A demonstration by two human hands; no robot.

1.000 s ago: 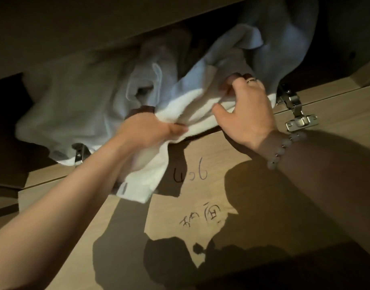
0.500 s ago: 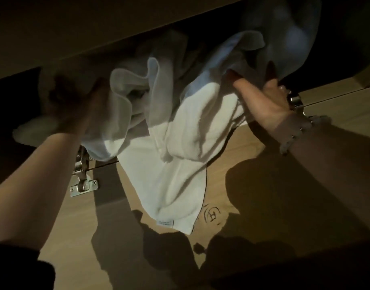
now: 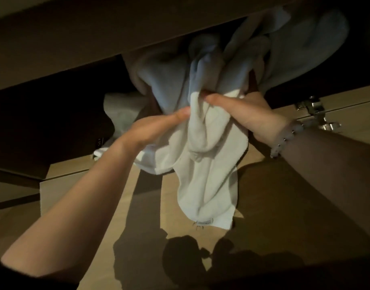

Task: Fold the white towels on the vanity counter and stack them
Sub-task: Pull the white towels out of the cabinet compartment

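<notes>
A crumpled pile of white towels [image 3: 274, 51] fills a dark cabinet opening under the counter. One white towel [image 3: 209, 181] hangs out of it over the open wooden door, its label corner lowest. My left hand [image 3: 156, 128] grips this towel's left side, thumb on top. My right hand [image 3: 249, 116], with a bead bracelet on the wrist, pinches a bunched fold of the same towel just right of the left hand. Both hands sit close together at the opening's lower edge.
The open cabinet door [image 3: 284, 195] lies below the hands, light wood with long arm shadows. A metal hinge [image 3: 318, 114] sits at the right beside my right wrist. The counter's underside [image 3: 96, 38] spans the top. Another towel part [image 3: 119, 109] lies at the left inside.
My left hand has come out of the pile's left side and moved right onto the hanging towel. My right hand has shifted left to meet it. The towel hangs lower and more bunched.
</notes>
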